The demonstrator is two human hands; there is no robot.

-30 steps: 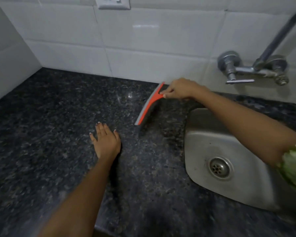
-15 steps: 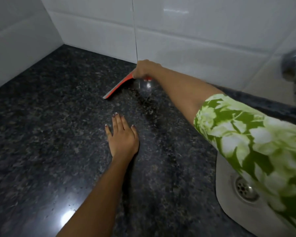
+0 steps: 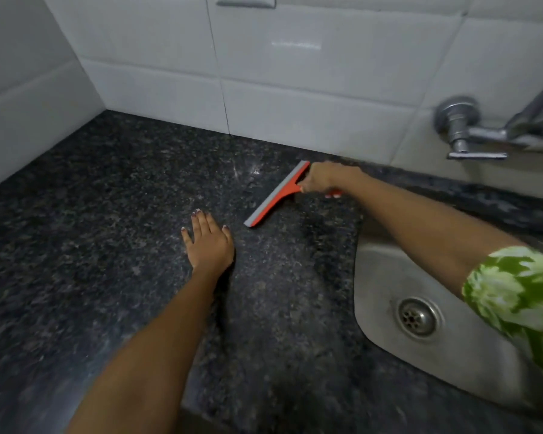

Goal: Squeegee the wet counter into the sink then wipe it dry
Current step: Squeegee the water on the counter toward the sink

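Note:
A red squeegee [image 3: 278, 194] with a grey blade lies edge-down on the dark speckled granite counter [image 3: 91, 245], a little left of the steel sink [image 3: 398, 267]. My right hand [image 3: 322, 180] is closed around its red handle, reaching in from the right over the sink. My left hand [image 3: 209, 242] rests flat on the counter with fingers spread, just left of the blade's near end and not touching it. A faint wet sheen shows on the counter behind the blade.
White tiled walls [image 3: 295, 73] close off the back and left of the counter. A chrome wall tap [image 3: 470, 133] hangs above the sink at the right. The sink drain [image 3: 417, 317] sits near my right sleeve. The counter's front edge runs along the bottom.
My right hand has pulled the squeegee from the back wall toward the right, closer to the sink. My left hand has stayed flat on the counter.

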